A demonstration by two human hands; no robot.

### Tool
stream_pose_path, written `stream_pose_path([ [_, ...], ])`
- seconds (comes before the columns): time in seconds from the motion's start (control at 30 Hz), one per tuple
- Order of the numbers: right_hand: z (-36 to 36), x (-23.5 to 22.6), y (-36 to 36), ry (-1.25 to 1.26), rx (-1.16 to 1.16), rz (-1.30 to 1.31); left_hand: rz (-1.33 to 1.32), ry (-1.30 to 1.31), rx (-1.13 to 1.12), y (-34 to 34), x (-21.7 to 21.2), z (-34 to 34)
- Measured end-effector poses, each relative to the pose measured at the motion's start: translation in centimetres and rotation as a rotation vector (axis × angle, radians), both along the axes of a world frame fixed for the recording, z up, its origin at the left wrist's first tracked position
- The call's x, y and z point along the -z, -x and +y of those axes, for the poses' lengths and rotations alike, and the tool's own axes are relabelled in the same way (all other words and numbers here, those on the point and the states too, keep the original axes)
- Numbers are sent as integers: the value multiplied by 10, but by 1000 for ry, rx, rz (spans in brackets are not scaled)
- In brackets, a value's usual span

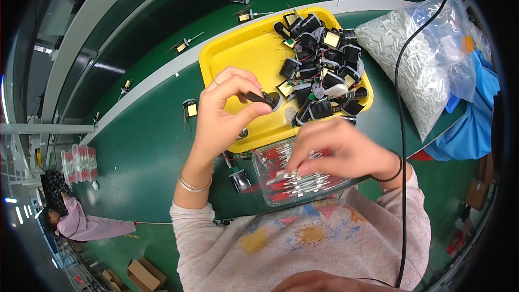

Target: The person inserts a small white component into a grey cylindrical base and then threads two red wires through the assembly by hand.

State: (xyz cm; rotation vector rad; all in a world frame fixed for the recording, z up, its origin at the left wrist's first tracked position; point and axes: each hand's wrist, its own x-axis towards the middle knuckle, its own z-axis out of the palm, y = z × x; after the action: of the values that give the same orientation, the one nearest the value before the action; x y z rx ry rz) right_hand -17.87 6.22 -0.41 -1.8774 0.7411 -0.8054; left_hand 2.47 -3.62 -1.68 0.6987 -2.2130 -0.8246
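My left hand [228,109] is closed, thumb and fingers pinching a small black part with a round grey rim [273,100] over the yellow tray [232,62]. Over a clear plastic box [259,186] of thin white-and-red pieces [308,185], my right hand [340,148] is slightly blurred. Its thumb and fingertips are pressed together, and what they hold, if anything, I cannot make out. Heaped in the tray's right half are many black cylindrical parts [311,48] with wires and yellow blocks. Another black cylinder [239,180] lies on the green table left of the box.
A clear bag of small white tubes [403,54] stands at the right, crossed by a black cable [401,130]. Similar parts with white shafts [186,42] lie on the green belt beyond the pale rail [157,82]. Clear packs [79,163] sit far left, near another person [81,219].
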Motion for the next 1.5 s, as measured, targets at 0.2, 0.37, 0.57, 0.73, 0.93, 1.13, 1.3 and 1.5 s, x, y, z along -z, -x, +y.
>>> stream_pose_path([
  [0.2, -23, -8, -14, -523, -15, -985, 853, -696, 141, 15, 3, 23],
  [0.37, -30, -6, -21, -534, -39, -1187, 805, -750, 140, 13, 4, 16],
  [0.57, -35, -2, -17, -570, -49, -1158, 496, -396, 71, 1, 2, 2],
  [0.73, -39, 2, -14, -646, -20, -1136, 155, -55, 30, -8, -10, -6],
  [0.93, -37, -2, -15, -633, 57, -1051, 153, -494, -96, -1, -19, 4],
  [1.13, -34, -12, -16, -537, 104, -924, 182, -481, -11, 2, -8, 4],
  [1.3, -37, -31, 10, 637, 757, 85, 398, -257, -8, -18, -13, -6],
  [1.5, -33, -36, 5, 847, 860, 306, 233, -88, 103, -17, -27, 3],
])
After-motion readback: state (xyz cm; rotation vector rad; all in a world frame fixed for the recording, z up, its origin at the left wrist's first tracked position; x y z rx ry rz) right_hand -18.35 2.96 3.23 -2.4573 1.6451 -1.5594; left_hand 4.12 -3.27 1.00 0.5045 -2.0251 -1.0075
